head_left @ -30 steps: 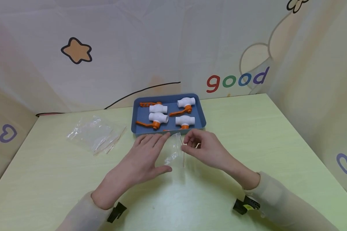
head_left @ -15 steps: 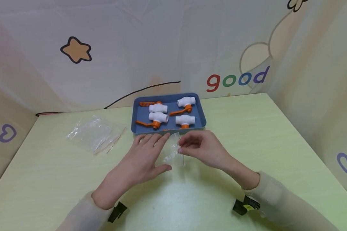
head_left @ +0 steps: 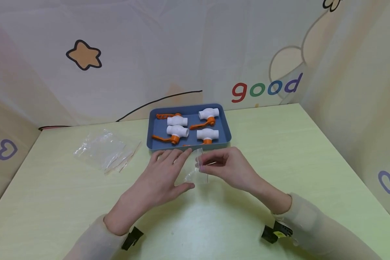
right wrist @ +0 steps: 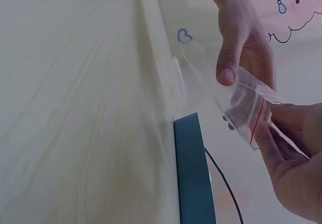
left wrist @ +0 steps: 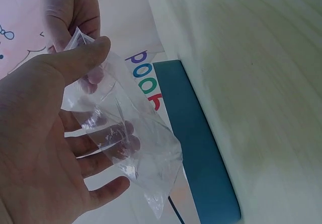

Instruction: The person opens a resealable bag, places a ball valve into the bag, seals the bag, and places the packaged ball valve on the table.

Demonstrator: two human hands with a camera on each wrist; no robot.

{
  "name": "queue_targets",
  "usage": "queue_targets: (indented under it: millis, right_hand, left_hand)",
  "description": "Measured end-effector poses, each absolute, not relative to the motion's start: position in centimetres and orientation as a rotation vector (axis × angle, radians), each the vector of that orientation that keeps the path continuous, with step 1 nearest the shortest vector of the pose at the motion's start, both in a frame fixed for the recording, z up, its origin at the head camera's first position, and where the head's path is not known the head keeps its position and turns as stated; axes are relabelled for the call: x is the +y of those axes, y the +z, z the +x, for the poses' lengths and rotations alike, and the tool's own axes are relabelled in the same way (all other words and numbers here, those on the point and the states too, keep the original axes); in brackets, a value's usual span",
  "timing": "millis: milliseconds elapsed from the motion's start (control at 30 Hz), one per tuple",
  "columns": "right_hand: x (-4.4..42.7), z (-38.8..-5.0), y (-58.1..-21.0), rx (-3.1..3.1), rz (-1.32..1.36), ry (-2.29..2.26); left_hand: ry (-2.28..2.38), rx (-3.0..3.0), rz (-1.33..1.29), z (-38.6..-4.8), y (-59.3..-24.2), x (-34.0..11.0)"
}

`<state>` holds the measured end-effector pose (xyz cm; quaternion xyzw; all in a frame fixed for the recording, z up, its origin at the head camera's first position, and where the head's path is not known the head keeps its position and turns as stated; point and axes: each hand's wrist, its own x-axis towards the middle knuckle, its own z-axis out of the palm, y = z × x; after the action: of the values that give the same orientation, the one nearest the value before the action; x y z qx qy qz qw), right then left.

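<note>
A clear zip-lock bag hangs just in front of the blue tray. At its mouth, my right hand pinches the edge between thumb and fingers. In the right wrist view a red line runs along the bag's zip. My left hand stands at the bag's other side, fingers extended and thumb spread. The left wrist view has the bag lying between the left thumb and fingers, which show through the plastic. Whether the right fingertips reach inside the mouth, I cannot tell.
Behind the hands stands the blue tray with several white ball valves with orange handles. To the left, several clear bags lie flat on the pale green table. A printed cloth closes off the back.
The right fingers have moved slightly left onto the bag's mouth and now pinch it. The mouth edge has shifted a little with them. The left hand has stayed nearly still.
</note>
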<state>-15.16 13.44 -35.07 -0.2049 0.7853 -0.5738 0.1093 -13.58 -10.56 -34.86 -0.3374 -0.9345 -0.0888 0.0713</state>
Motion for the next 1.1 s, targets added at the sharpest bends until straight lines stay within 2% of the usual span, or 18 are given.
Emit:
queue_targets:
  millis: [367,767,1100]
  right_hand:
    - [13.45,-15.18,-35.24,2.301,-0.643,-1.662]
    - [13.69,-15.5,-35.75,2.388,-0.863,-1.586]
    - [14.06,-15.54,-35.49,2.408,-0.821,-1.611]
  left_hand:
    - [-0.29,-2.822,-1.012,-13.59,-34.82,-10.74]
    - [-0.359,-2.828,-1.017,-13.68,-34.83,-10.88]
    - [-0.454,-2.848,-0.992,-14.01,-34.74,-11.52]
